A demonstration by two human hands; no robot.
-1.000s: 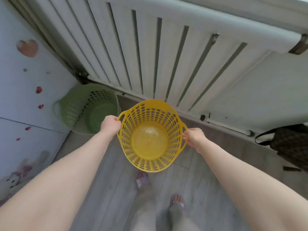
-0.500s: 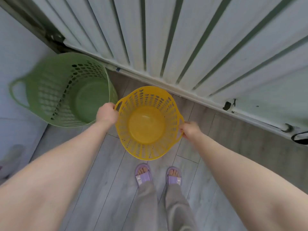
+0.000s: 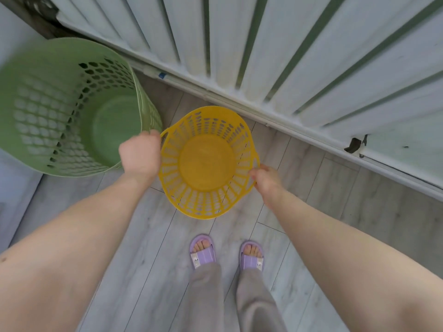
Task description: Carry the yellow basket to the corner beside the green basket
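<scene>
The yellow basket is a small round perforated tub with two side handles, empty inside. It hangs low over the grey floor, just right of the green basket, close to the wall. My left hand is closed around its left handle, next to the green basket's rim. On the opposite side my right hand grips the right handle. The larger green basket is empty and stands in the corner at the left. Whether the yellow basket touches the floor I cannot tell.
A white ribbed panel runs along the back, its bottom rail just behind the yellow basket. A pale wall borders the left. My feet in purple slippers stand on grey plank flooring.
The yellow basket has gone down and forward toward the wall, ending right beside the green basket. The view has closed in on the corner. Both hands kept their hold.
</scene>
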